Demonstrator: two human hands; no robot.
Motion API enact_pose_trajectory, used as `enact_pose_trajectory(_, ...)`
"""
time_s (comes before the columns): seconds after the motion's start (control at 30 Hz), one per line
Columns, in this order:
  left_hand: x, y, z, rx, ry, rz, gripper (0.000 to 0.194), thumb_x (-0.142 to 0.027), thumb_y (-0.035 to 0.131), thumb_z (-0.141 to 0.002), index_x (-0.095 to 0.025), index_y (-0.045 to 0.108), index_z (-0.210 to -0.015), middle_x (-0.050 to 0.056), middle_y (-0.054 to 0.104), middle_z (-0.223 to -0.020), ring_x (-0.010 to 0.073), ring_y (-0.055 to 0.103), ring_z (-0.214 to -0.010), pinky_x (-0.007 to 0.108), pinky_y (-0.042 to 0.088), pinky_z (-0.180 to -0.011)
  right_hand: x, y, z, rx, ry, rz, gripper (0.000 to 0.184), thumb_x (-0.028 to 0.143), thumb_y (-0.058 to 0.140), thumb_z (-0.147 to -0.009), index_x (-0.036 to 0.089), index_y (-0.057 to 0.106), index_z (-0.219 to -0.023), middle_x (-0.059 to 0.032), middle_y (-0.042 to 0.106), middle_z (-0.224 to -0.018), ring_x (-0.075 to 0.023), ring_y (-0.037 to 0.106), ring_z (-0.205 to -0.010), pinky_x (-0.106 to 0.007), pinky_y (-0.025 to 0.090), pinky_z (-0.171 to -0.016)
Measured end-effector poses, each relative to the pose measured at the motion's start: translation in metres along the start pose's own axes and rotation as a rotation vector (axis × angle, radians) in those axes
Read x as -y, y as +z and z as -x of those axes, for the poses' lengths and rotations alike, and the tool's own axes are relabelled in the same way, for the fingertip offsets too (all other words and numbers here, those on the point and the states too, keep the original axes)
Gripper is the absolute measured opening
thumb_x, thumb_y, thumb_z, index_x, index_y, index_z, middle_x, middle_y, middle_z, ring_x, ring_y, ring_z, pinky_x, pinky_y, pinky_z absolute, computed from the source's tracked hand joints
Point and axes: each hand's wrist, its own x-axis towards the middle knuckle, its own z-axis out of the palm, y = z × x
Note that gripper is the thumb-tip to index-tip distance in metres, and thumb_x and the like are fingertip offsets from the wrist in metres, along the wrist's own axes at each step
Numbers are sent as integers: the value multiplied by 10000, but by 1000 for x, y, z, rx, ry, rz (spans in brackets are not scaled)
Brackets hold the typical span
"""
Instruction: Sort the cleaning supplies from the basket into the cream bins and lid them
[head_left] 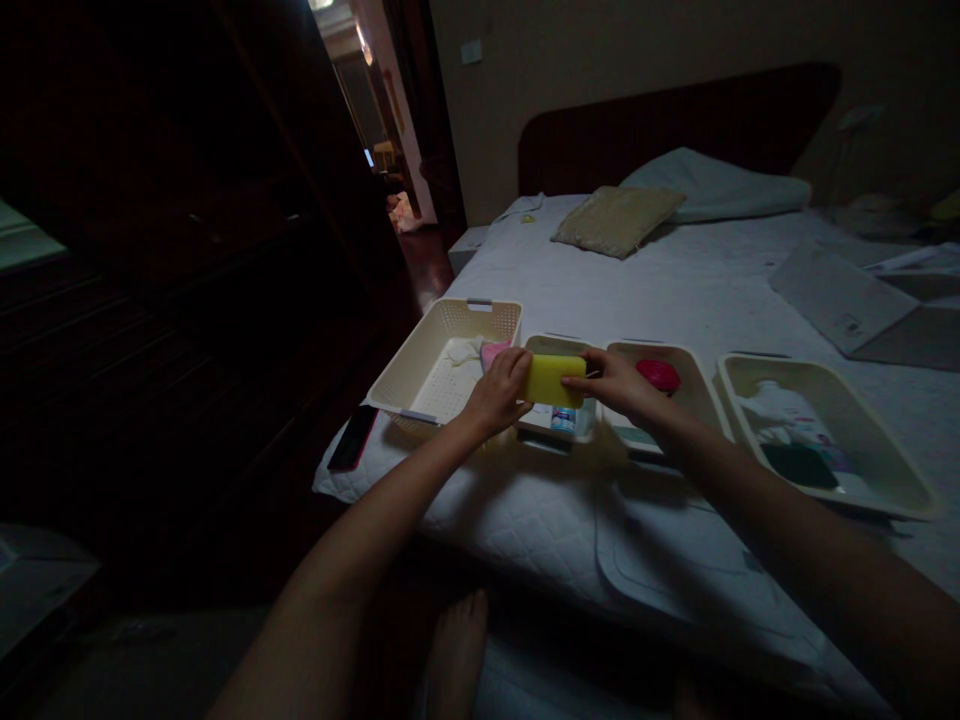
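Note:
A yellow rectangular block (553,381), which looks like a sponge, is held up between my two hands. My left hand (498,392) grips its left end, and the fingers of my right hand (616,384) pinch its right end. Below it stands a small cream bin (559,345) with a blue-and-white item (564,418) inside. Just right is another cream bin (694,365) containing a red object (658,376). To the left of my left hand is a larger perforated basket (409,365) with pink cloth (494,352) and something white in it.
A third cream bin (885,440) at the right holds a white bottle (787,405) and a dark green item (799,466). A phone (353,438) lies at the bed corner. On the bed (555,290) are a yellowish pillow (619,220) and, at right, a white box (840,300).

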Motion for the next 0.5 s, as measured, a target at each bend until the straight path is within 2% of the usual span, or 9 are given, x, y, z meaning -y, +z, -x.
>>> enact_pose_trajectory(0.1, -4, 1, -1, -56, -84, 180, 678, -357, 715, -693, -134, 412, -1256, 199, 490, -1282, 316, 437, -1277, 515, 376, -1075, 1, -4, -1, -87, 18, 61, 216, 175, 701, -707, 149, 590, -891, -121, 697, -938, -201, 678, -760, -347, 571, -686)
enact_pose_trajectory(0.23, -13, 2, -9, -227, -420, 556, 513, -434, 669, -734, -164, 483, -1128, 148, 520, -1215, 239, 538, -1126, 412, 486, -947, 4, -6, 2, -177, -105, 214, 233, 232, 689, -710, 172, 578, -905, -92, 685, -883, -215, 655, -734, -356, 551, -636)
enact_pose_trajectory(0.3, -16, 1, -16, -305, -634, 796, 423, -442, 651, -749, -175, 509, -1045, 110, 558, -1137, 198, 582, -1030, 353, 512, -876, 9, -4, 9, -228, -239, 378, 216, 234, 661, -727, 169, 583, -918, -92, 668, -873, -231, 639, -765, -367, 537, -649)
enact_pose_trajectory(0.4, -18, -2, -23, -337, -917, 1136, 346, -491, 606, -779, -176, 538, -906, 55, 607, -934, 149, 630, -834, 297, 520, -797, 20, -1, 20, -261, -488, 698, 192, 164, 575, -780, 148, 610, -969, -131, 643, -943, -264, 609, -872, -394, 518, -719)
enact_pose_trajectory(0.5, -20, -8, -25, -309, -1080, 1343, 374, -535, 587, -781, -162, 554, -799, 37, 597, -777, 138, 631, -697, 283, 526, -745, 24, 0, 26, -215, -693, 948, 227, 106, 478, -855, 130, 647, -1005, -166, 639, -998, -272, 590, -931, -411, 506, -774)
